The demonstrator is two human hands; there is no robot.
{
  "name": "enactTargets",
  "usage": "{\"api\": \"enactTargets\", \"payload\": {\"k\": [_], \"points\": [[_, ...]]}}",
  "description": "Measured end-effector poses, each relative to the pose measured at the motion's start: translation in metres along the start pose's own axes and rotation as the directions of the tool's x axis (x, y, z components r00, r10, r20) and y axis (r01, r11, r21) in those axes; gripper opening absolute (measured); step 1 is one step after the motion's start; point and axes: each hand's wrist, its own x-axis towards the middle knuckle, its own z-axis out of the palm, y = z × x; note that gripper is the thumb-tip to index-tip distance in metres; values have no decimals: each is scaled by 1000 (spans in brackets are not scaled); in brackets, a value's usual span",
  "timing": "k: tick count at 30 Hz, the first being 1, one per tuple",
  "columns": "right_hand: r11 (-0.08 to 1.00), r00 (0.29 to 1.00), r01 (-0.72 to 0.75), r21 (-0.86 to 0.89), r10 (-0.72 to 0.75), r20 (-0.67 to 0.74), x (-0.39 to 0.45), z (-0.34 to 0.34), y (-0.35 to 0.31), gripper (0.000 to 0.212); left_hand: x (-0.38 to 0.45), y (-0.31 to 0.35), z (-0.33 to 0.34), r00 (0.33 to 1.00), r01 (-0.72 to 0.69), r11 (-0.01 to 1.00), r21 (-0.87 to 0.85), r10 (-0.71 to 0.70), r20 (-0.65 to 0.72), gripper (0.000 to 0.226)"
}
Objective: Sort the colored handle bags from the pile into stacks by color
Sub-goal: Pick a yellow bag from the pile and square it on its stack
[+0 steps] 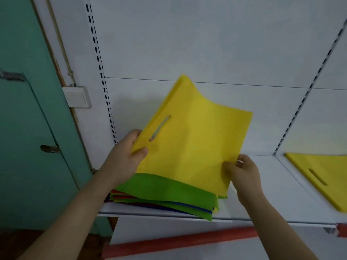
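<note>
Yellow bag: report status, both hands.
Left hand and right hand both grip yellow bag, lifted over pile. Yellow stack lies right. Nothing blocking.

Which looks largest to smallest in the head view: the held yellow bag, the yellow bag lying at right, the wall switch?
1. Held yellow bag, gripped by both hands, lifted nearer the camera.
2. Yellow bag at right, cut off by the frame edge, so its full size is unsure.
3. Wall switch.
</note>
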Motion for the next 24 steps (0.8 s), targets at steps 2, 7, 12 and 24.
{"api": "enactTargets", "payload": {"k": [2,7,12,24], "points": [[991,991,101,83,-94,-93,-3,-3,-12,33,1,-5,0,999,9,996,-84,-13,-48,20],[968,965,253,-8,-253,-67,-10,11,-6,22,-1,-22,18,991,57,987,-151,-75,-112,15],[964,972,227,-135,-234,-35,-13,18,9,8,-10,-27,35,992,66,994,-83,-74,-101,19],[918,869,295,-265,-373,-325,-49,-68,5,28,21,8,114,972,13,972,-236,-68,-226,26]]}}
